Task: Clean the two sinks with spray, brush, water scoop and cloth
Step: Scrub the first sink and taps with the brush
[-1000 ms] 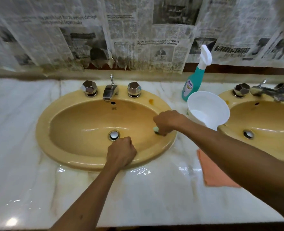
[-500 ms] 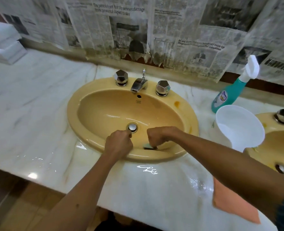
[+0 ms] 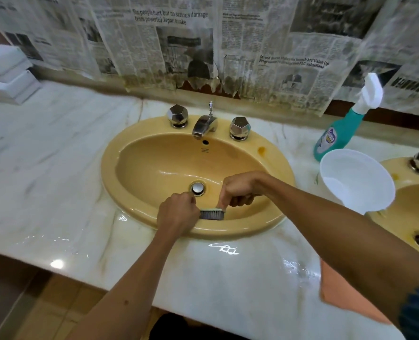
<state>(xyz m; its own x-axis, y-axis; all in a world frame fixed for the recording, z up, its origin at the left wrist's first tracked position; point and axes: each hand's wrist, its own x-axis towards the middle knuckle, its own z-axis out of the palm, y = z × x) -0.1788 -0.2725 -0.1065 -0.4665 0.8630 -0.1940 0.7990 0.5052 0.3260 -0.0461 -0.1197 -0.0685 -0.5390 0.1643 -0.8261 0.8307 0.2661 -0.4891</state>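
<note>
Brush lying bristles-down against near inner wall of left sink, just below drain plug. Right hand pinching brush back from above. Left hand curling into fist over near rim, grip unclear. White scoop sitting between sinks, holding some water. Spray bottle standing behind scoop. Orange cloth lying on counter under right forearm. Right sink showing partly at edge.

The single head view looks steeply down, close over the yellow sink and marble counter.
</note>
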